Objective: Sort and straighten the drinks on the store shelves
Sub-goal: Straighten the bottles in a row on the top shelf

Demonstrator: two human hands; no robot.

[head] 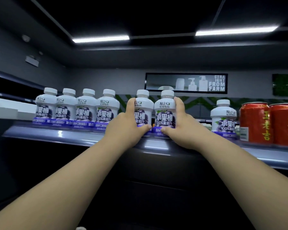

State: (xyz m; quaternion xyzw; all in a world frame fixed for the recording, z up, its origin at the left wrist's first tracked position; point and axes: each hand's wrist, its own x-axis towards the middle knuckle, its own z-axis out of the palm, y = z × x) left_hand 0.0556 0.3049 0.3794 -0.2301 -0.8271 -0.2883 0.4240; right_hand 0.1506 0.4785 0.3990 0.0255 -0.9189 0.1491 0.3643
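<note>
The left hand (123,128) is holding a juice bottle (142,112) in a curled grip, and the right hand (181,128) is holding the neighbour bottle (165,112). Straightening is likely calling next for sliding both left of the grip.

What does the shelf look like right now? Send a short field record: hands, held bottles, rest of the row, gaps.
left hand: grips the fifth white bottle, counted from the left, upright on the shelf
right hand: grips the sixth white bottle, upright, close beside the fifth
left group: four white bottles in a row, labels forward
lone bottle: stands apart to the right, next to the red cans
red cans: two, at the right end
gap: bare shelf between the sixth bottle and the lone bottle
</note>
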